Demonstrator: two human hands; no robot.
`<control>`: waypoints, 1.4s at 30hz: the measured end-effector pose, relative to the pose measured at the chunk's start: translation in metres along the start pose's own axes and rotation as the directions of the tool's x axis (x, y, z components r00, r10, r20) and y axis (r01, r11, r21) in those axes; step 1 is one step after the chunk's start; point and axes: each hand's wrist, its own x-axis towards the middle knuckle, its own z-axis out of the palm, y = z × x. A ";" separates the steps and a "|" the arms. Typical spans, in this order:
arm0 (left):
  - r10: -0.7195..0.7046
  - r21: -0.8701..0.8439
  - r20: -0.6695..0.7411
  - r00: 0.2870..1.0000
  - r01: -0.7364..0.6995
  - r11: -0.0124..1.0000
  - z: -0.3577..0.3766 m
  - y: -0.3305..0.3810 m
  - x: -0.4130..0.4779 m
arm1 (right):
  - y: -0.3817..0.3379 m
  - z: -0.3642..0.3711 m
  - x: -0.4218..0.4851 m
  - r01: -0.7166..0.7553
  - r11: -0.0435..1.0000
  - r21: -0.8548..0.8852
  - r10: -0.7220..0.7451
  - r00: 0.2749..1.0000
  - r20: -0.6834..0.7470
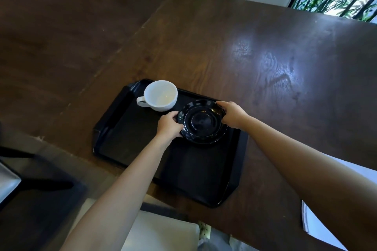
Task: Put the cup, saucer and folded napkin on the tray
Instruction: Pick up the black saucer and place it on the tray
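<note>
saucer (203, 121) | gripped by left hand (169, 126), right hand (232, 114) | above tray (130, 144)

At frame centre you see the black tray (130, 144). The white cup (161, 96) stands upright in its upper-left corner; the black saucer (202, 122) sits right of it.

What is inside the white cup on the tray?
The cup looks empty: only its white inner wall shows, with a faint yellowish tinge near the bottom. What lies under it on the tray is hidden.
</note>
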 end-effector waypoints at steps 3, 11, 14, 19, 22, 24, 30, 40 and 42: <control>-0.004 0.039 0.016 1.000 0.004 0.999 0.000 0.001 0.003 | 0.000 0.001 -0.002 0.004 1.000 0.001 -0.004 1.000 0.003; 0.007 0.083 0.039 0.999 -0.010 0.996 0.003 0.007 0.006 | -0.004 -0.001 -0.008 -0.030 1.000 -0.001 0.030 0.999 0.013; 0.003 0.129 0.059 0.998 -0.010 0.992 0.001 0.010 0.006 | -0.006 -0.005 -0.012 -0.025 0.999 -0.030 0.026 1.000 0.018; 0.088 0.371 0.038 0.995 -0.095 0.924 -0.004 0.024 0.001 | -0.002 -0.024 -0.024 0.013 0.997 -0.076 -0.009 0.999 0.048; 0.166 0.450 0.112 0.980 -0.199 0.871 0.000 0.043 -0.008 | 0.007 -0.037 -0.034 -0.001 0.989 -0.145 0.013 0.997 0.077; 0.188 0.499 0.185 0.965 -0.257 0.827 0.008 0.057 -0.016 | 0.014 -0.046 -0.041 -0.007 0.986 -0.165 0.024 0.994 0.102; 0.210 0.542 0.334 0.919 -0.370 0.754 0.048 0.098 -0.040 | 0.042 -0.078 -0.068 0.019 0.975 -0.222 0.013 0.990 0.142; 0.204 0.524 0.427 0.881 -0.425 0.738 0.144 0.141 -0.087 | 0.139 -0.137 -0.132 -0.075 0.984 -0.163 0.100 0.984 0.148; 0.203 0.514 0.450 0.870 -0.438 0.737 0.167 0.145 -0.098 | 0.163 -0.144 -0.148 -0.098 0.982 -0.160 0.120 0.983 0.135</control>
